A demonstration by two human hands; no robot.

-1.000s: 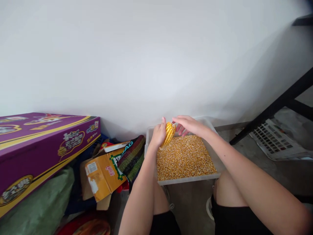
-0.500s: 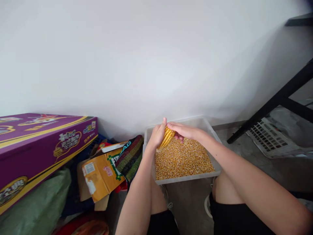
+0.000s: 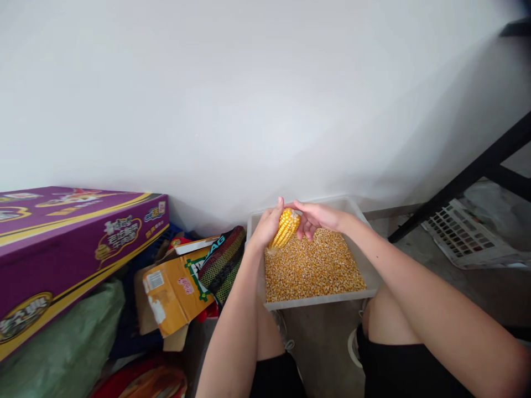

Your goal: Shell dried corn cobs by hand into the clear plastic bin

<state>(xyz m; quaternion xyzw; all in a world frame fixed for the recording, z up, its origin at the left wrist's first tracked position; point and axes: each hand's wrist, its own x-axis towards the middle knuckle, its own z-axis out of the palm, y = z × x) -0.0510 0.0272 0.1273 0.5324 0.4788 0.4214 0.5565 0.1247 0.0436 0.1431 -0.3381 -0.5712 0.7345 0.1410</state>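
Observation:
A yellow ear of corn (image 3: 285, 230) is held at a tilt in my left hand (image 3: 267, 225), whose thumb points up along its side. Rows of kernels cover the side I can see, and the tip faces up and to the right. My right hand (image 3: 318, 216) is just right of the tip, thumb and fingers apart; whether a fingertip touches the ear from behind is hidden. Below both hands, a translucent plastic bin (image 3: 323, 300) contains a broad layer of loose corn kernels (image 3: 315, 271).
On the left are a purple carton (image 3: 83, 237), a green sack (image 3: 70, 337), a torn orange cardboard box (image 3: 178, 296) and a dark mesh bag (image 3: 224, 265). A white wall (image 3: 265, 99) rises behind the bin. At right stand a black metal frame (image 3: 452, 188) and a white basket (image 3: 464, 237).
My right hand has drawn back slightly to the right from the ear's tip, with its fingers spreading. More of the tip now shows. The left hand still grips the ear.

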